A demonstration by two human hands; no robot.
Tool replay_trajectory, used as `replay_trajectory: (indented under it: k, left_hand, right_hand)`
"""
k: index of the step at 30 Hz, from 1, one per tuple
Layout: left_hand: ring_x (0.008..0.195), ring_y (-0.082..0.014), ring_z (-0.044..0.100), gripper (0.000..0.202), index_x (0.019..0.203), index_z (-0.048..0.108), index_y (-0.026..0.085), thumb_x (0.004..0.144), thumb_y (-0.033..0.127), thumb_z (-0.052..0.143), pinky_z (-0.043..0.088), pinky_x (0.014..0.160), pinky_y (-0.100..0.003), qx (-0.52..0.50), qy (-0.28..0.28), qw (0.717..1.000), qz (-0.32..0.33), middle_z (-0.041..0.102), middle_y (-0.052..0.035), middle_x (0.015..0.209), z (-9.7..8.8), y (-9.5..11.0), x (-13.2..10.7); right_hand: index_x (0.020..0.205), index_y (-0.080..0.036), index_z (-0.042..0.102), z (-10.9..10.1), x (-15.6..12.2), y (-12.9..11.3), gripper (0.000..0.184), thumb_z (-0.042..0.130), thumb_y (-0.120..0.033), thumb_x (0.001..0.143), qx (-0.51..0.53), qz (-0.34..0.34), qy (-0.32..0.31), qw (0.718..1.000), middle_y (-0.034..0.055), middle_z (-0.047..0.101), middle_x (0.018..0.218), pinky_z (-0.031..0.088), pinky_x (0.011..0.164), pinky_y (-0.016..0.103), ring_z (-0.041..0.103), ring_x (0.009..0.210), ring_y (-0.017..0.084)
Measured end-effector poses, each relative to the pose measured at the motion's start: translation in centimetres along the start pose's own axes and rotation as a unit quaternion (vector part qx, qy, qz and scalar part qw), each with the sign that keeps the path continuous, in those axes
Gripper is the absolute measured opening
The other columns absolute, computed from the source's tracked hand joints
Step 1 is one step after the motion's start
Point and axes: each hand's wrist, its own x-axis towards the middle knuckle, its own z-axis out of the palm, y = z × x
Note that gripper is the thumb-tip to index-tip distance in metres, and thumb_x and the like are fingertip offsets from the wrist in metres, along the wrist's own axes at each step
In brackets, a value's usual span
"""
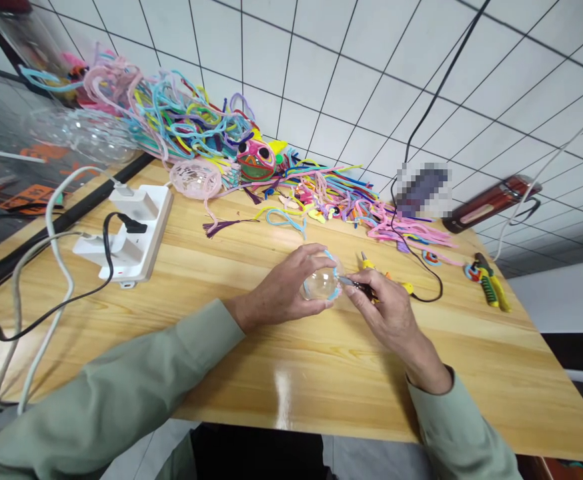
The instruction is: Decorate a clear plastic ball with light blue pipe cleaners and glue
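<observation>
My left hand [291, 283] is closed around a clear plastic ball [319, 285], thumb below and fingers over the top. Light blue fuzzy pipe cleaner [334, 288] runs along the ball's edge, with some pink beside it. In my right hand [384, 307] is a small tool with a dark handle [364, 288] and a thin metal tip, pinched between thumb and fingers. Its tip meets the right side of the ball; its exact kind is unclear. Partly hidden behind my right hand lies a yellow tool with a metal nozzle [366, 261], resembling a glue gun.
Colourful pipe cleaners [181, 123] pile up along the tiled wall, near a finished-looking pink figure [256, 159]. A white power strip [144, 243] with plugs and cords occupies the left. Green-and-yellow pliers [492, 283] and a dark red flask [491, 203] are at right.
</observation>
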Motion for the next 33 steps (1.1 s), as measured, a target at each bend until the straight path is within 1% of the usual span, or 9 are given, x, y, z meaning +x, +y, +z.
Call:
replay_trajectory:
  k: [8,16,26,33]
  left_hand:
    - [0.151,-0.0338,0.048,0.062,0.144,0.049,0.025,0.091,0.031,0.08,0.046,0.124,-0.056,0.006,-0.001,1.0,0.006,0.054,-0.018,0.148,-0.04,0.08,0.12]
    - [0.153,-0.0355,0.047,0.063,0.145,0.05,0.026,0.09,0.03,0.08,0.044,0.125,-0.06,0.006,-0.011,1.0,-0.006,0.055,-0.018,0.15,-0.09,0.13,0.05]
    - [0.153,-0.0358,0.046,0.06,0.145,0.049,0.025,0.092,0.03,0.078,0.045,0.124,-0.061,0.007,-0.012,1.0,0.004,0.052,-0.0198,0.152,-0.14,0.37,0.06]
    - [0.151,-0.0356,0.047,0.058,0.143,0.05,0.025,0.092,0.029,0.077,0.045,0.123,-0.06,0.006,-0.009,1.0,0.006,0.053,-0.0195,0.149,-0.21,0.52,0.13]
  right_hand:
    - [0.102,-0.024,0.072,-0.01,0.03,0.0,0.005,0.067,-0.023,0.101,0.013,0.014,-0.006,1.0,0.0012,0.075,0.078,0.052,0.062,0.029,0.067,0.063,0.016]
    - [0.104,-0.024,0.07,-0.22,0.18,-0.21,0.005,0.065,-0.022,0.103,-0.014,-0.012,-0.006,1.0,0.0022,0.076,0.08,0.053,0.064,0.03,0.069,0.067,0.017]
    - [0.104,-0.024,0.069,-0.43,0.21,-0.2,0.005,0.065,-0.021,0.103,-0.025,-0.025,-0.011,0.999,0.0022,0.076,0.081,0.053,0.066,0.029,0.07,0.07,0.017]
    - [0.102,-0.024,0.07,-0.54,0.1,-0.13,0.006,0.064,-0.022,0.103,-0.026,-0.01,-0.026,0.999,0.0023,0.075,0.08,0.054,0.066,0.03,0.069,0.07,0.018]
